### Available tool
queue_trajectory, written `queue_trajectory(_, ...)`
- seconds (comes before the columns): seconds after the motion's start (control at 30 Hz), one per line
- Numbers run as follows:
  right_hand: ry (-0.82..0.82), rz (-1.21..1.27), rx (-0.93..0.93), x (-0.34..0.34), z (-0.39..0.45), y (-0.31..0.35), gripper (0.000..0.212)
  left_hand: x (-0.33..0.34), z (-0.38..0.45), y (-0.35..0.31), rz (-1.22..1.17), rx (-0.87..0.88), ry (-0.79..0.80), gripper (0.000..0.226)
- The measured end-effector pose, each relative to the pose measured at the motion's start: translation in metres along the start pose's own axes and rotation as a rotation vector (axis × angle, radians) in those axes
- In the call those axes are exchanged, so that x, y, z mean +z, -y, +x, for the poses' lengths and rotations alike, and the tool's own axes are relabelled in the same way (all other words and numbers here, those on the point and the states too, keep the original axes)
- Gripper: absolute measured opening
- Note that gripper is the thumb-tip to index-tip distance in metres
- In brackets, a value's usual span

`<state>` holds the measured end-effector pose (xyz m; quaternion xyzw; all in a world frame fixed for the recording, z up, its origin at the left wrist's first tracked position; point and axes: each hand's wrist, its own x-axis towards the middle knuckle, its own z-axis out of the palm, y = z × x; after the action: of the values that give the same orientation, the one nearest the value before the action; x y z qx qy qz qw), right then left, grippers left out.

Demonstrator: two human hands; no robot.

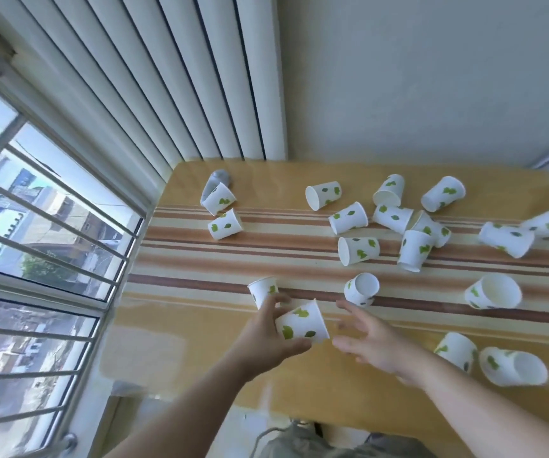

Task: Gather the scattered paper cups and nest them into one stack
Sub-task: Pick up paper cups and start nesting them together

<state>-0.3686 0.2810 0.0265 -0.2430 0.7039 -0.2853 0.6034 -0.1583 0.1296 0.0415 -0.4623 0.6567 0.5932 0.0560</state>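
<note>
Several white paper cups with green leaf prints lie scattered over the wooden table (200, 352). My left hand (268, 335) grips one cup (303, 322) near the front, its mouth turned to the right. Just behind that hand lies another cup (261, 289) on the table. My right hand (370, 338) hovers open beside the held cup's mouth, fingers spread, holding nothing. A cup (360, 289) lies just beyond its fingertips. More cups cluster in the middle right (413, 251), and two lie at the front right (511, 365).
The table has a striped band (233, 246) across its middle. A window with bars (35, 259) runs along the left, and vertical blinds (167, 77) and a plain wall stand behind. The table's front edge is just below my forearms.
</note>
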Motion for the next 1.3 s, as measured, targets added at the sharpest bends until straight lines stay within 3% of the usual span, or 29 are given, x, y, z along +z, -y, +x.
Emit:
queue_trajectory(0.1, -0.062, 0.035, -0.092, 0.001, -0.018, 0.003, 0.079, 0.048, 0.002, -0.013, 0.153, 0.069, 0.103, 0.080)
queue_trajectory(0.2, -0.150, -0.168, -0.192, -0.010, -0.030, -0.006, 0.091, 0.078, 0.007, -0.026, 0.419, 0.190, 0.084, 0.077)
queue_trajectory(0.33, -0.256, -0.222, -0.303, -0.021, -0.045, -0.028, 0.090, 0.105, 0.020, -0.030, 0.626, 0.289, 0.092, 0.082)
queue_trajectory(0.43, -0.373, -0.304, -0.363, -0.020, -0.050, -0.044, 0.092, 0.123, 0.025, -0.029, 0.544, 0.303, 0.089, 0.071)
queue_trajectory(0.6, -0.359, -0.340, -0.318, -0.022, -0.043, -0.065, 0.097, 0.151, 0.031, -0.016, 0.412, 0.199, -0.138, 0.058)
queue_trajectory(0.73, -0.278, -0.349, -0.174, -0.022, -0.033, -0.095, 0.096, 0.161, 0.046, 0.019, 0.450, 0.124, -0.208, 0.068)
queue_trajectory(0.93, -0.274, -0.413, -0.104, -0.022, -0.017, -0.138, 0.095, 0.167, 0.067, 0.048, 0.592, 0.183, -0.190, 0.072)
queue_trajectory(1.07, -0.304, -0.572, -0.241, -0.023, 0.011, -0.159, 0.097, 0.173, 0.080, 0.074, 0.678, 0.389, -0.356, 0.063)
queue_trajectory(1.13, -0.422, -0.718, -0.396, -0.020, 0.028, -0.179, 0.097, 0.180, 0.086, 0.089, 0.700, 0.499, -0.472, 0.061)
queue_trajectory(1.3, -0.696, -0.795, -0.672, -0.009, 0.056, -0.210, 0.111, 0.190, 0.097, 0.116, 0.719, 0.602, -0.600, 0.065)
